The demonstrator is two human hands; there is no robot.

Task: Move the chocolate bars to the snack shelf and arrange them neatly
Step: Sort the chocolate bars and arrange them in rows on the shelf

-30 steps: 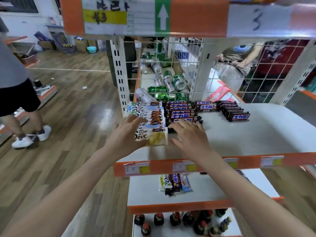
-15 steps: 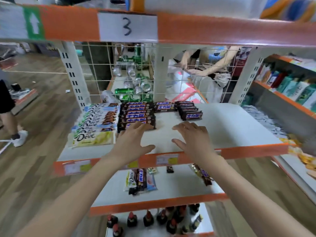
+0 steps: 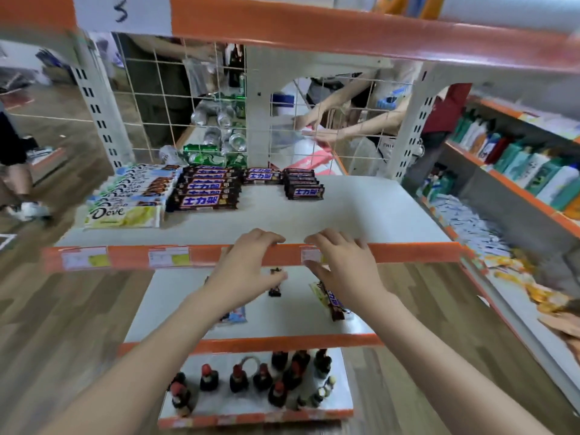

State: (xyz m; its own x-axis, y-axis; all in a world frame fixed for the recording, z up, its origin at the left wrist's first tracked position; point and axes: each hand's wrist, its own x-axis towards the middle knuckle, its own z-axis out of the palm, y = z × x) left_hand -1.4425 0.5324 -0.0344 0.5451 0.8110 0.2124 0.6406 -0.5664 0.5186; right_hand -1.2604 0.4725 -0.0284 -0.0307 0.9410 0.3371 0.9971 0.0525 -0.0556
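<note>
The white snack shelf (image 3: 361, 211) holds a stack of pale Dove bars (image 3: 125, 215) at its left, a row of dark Snickers bars (image 3: 204, 196) beside them, and two smaller dark stacks (image 3: 303, 188) further back. My left hand (image 3: 248, 268) and my right hand (image 3: 342, 268) hover side by side in front of the shelf's orange front edge, fingers relaxed, holding nothing. On the lower shelf (image 3: 292, 318) lie loose bars: a small dark one (image 3: 274, 282), a Snickers with a yellow wrapper (image 3: 331, 301) and a pale one (image 3: 233, 315) partly hidden by my left arm.
Dark bottles with red caps (image 3: 251, 381) stand on the bottom shelf. Green cans (image 3: 207, 152) lie behind the wire grid. Another person's arms (image 3: 342, 127) reach behind the grid. A neighbouring shelf with green and white packs (image 3: 518, 164) stands at the right.
Both hands have drawn back from the arranged bars to the shelf's front edge. The view has swung right and down, showing more of the lower shelves.
</note>
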